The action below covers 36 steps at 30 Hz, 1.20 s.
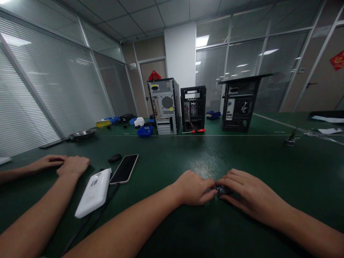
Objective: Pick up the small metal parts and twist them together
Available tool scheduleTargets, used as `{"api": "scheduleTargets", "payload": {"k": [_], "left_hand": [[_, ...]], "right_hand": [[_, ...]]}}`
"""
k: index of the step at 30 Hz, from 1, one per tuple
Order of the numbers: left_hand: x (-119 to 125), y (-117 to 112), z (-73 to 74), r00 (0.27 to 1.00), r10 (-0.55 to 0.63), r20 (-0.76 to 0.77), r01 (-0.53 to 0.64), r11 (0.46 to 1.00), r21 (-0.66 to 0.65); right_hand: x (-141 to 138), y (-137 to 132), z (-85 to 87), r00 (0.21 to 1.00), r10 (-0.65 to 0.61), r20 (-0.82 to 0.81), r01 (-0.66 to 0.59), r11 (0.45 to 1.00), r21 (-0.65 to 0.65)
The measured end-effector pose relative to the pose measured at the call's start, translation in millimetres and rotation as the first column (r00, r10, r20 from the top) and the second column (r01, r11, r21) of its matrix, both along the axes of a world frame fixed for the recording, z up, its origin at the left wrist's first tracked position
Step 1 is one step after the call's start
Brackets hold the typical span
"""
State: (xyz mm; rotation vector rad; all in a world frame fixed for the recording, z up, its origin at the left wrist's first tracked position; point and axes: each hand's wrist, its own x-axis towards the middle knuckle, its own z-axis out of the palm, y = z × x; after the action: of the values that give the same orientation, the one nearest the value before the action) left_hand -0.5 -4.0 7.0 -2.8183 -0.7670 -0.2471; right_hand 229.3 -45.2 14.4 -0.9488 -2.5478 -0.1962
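My right hand (248,191) is closed around a small dark, roughly cylindrical thing (222,190) just above the green table top. Its kind cannot be made out, since the fingers cover much of it. From the left, my left hand (195,188) comes up to the near end of that thing, thumb and forefinger pinched together. Whatever lies between those fingertips is too small and hidden to name. Both hands meet in front of me, low over the table.
Another person's hands (72,166) rest at the left, beside a white device marked 18 (92,193), a phone (125,169) and a black mouse (114,158). Further back stand three computer cases (193,107), a red screwdriver (197,131) and a blue tray (145,131).
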Motion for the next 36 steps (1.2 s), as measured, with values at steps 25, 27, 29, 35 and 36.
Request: {"api": "scheduleTargets", "payload": {"k": [25,27,29,35,36], "left_hand": [[0.0,0.8,-3.5,1.0,-0.007,0.02,0.007,1.0,0.0],[0.1,1.4,-3.6,1.0,-0.026,0.016,0.026,1.0,0.001],[-0.1,2.4,-4.2,0.999,-0.041,0.011,0.041,0.999,0.01],[-0.8,6.6,-8.9,0.997,-0.069,0.031,0.069,0.998,0.008],[-0.6,7.1,-9.5,0.997,-0.068,0.029,0.068,0.998,0.012]], "right_hand": [[1.1,2.0,-16.4,0.997,-0.025,-0.077,0.017,0.995,-0.102],[-3.0,0.8,-13.5,0.998,-0.013,-0.059,0.006,0.994,-0.106],[-7.0,1.0,-11.2,1.0,-0.005,-0.029,0.002,0.993,-0.117],[-12.6,6.1,-14.1,1.0,0.022,0.007,-0.021,0.999,-0.025],[-12.1,6.5,-14.8,1.0,0.029,0.01,-0.029,1.0,-0.012]]}}
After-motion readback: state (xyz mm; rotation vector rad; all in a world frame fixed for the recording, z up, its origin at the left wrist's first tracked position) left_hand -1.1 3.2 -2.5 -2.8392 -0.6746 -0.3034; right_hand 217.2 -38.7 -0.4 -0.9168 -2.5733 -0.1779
